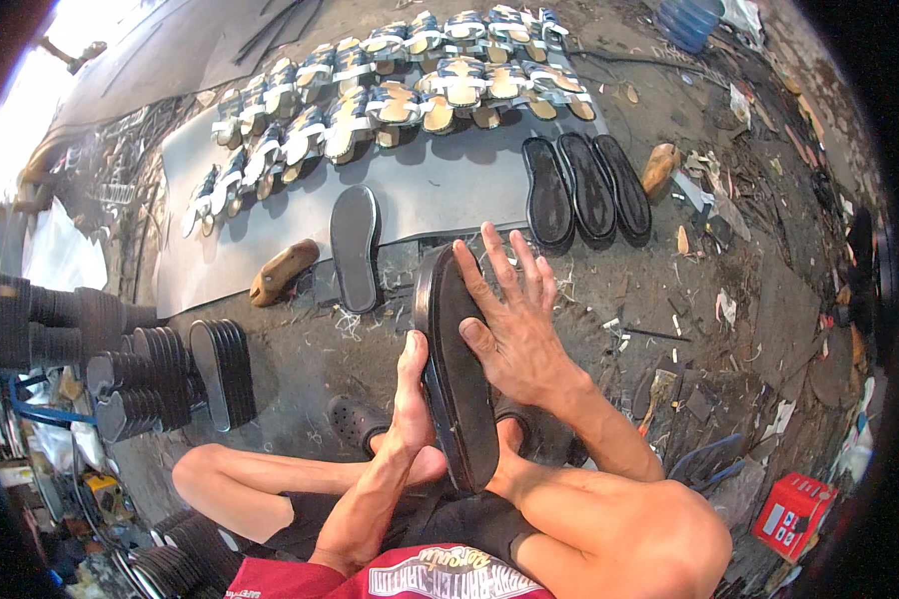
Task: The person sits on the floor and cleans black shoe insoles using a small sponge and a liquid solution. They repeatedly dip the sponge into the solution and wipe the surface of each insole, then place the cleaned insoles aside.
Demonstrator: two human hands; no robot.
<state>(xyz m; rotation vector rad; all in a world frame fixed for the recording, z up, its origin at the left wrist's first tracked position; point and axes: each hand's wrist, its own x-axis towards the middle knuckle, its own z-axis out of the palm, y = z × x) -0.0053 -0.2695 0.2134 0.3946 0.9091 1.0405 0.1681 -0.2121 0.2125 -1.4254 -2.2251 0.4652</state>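
Note:
A thick black shoe sole stands tilted in front of me, between my knees, with its flat face turned to the right. My left hand grips its left edge; the thumb lies along the glossy rim and the other fingers are mostly hidden. Against the flat face rests my right hand, its fingers stretched and spread. The thumb and index finger of that hand touch the sole near its upper part. Just beyond, on the ground, lie another black sole and a wooden shoe last.
Rows of sandals cover a grey sheet ahead. Three rimmed black soles sit at its right, beside another last. Stacked soles stand at left. A brush, scraps and a red box lie at right.

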